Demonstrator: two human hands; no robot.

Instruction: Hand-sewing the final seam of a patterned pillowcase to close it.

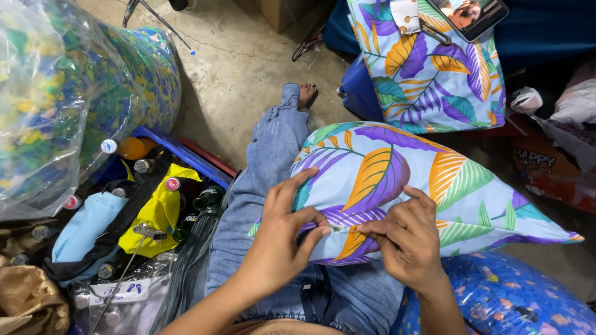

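Note:
A stuffed pillow (428,186) in leaf-print cloth of purple, orange, green and pale blue rests on my lap, over my blue jeans (267,155). My left hand (282,239) pinches the near edge of the pillow between thumb and fingers. My right hand (406,242) pinches the same edge just to the right, fingertips nearly touching the left ones. A thin needle or thread seems to run between the two hands, too fine to tell which.
A second leaf-print pillow (428,68) leans at the back with a phone (469,13) on it. Clear bags of coloured foam scraps (56,105) stand at the left; another such bag (496,298) sits at the lower right. A blue crate of bottles (167,186) and cloths lies at the left.

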